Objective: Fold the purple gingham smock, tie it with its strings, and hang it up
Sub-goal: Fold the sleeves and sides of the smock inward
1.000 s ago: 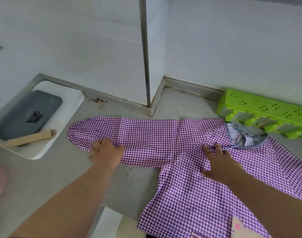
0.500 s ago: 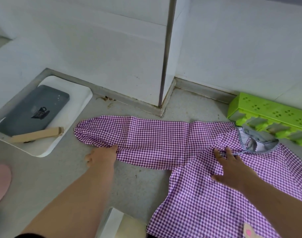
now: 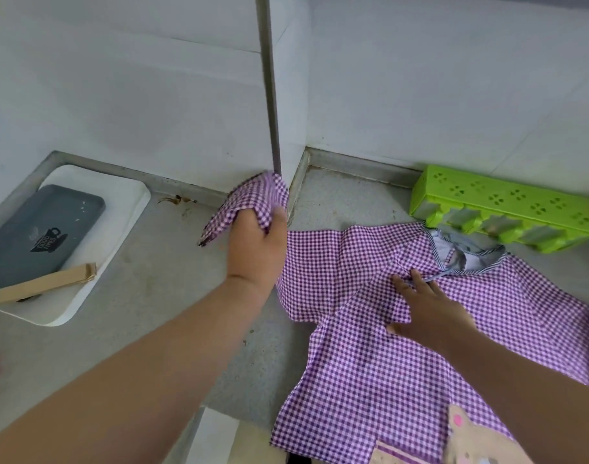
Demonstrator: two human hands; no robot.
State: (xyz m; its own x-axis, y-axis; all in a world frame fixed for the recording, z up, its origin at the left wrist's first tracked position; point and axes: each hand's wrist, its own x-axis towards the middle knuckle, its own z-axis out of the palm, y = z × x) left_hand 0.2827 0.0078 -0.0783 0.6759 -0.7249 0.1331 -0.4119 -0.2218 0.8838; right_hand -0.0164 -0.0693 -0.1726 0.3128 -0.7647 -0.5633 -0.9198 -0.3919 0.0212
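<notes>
The purple gingham smock (image 3: 370, 356) lies spread on the grey counter, its grey-lined collar (image 3: 464, 252) toward the back wall. My left hand (image 3: 256, 246) grips the end of the left sleeve (image 3: 249, 199) and holds it lifted above the counter, the cuff hanging over my knuckles. My right hand (image 3: 427, 309) presses flat on the smock's chest just below the collar, fingers spread and straight. A thin string end (image 3: 437, 278) shows by my right fingertips. A beige patch pocket (image 3: 470, 437) with pink spots sits at the bottom edge.
A green plastic rack (image 3: 507, 202) lies against the back wall beside the collar. At the left, a white tray (image 3: 119, 216) holds a dark grey tray (image 3: 42, 236) and a wooden block (image 3: 45, 283). A wall corner with a metal strip (image 3: 269, 95) stands behind my left hand.
My left hand has taken hold of the sleeve end, lifted it off the counter and carried it right toward the smock's body. My right hand stays pressed below the collar.
</notes>
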